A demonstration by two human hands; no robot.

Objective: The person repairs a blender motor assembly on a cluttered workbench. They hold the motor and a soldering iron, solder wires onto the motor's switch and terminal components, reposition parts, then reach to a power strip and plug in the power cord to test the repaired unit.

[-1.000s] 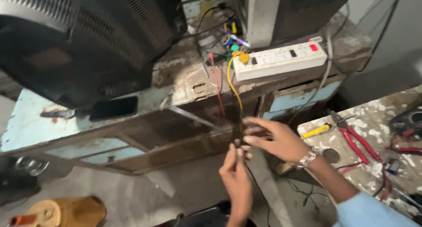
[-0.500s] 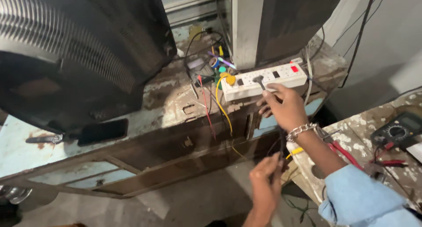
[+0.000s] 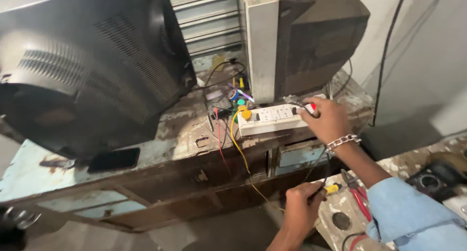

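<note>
Worn bench [image 3: 185,134]: right hand [image 3: 325,119] on power strip [image 3: 272,118], perhaps plugging.

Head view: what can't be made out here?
- What the right hand pinches at the power strip: covered by the fingers.
- Where the black wire in the left hand ends: hidden in the fist.
- Pliers: partly behind the blue sleeve.
- Meter dial: dim, too small.

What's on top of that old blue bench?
On the bench: two televisions, a white power strip under the right hand, wires and a phone. The strip's right end is covered.
</note>
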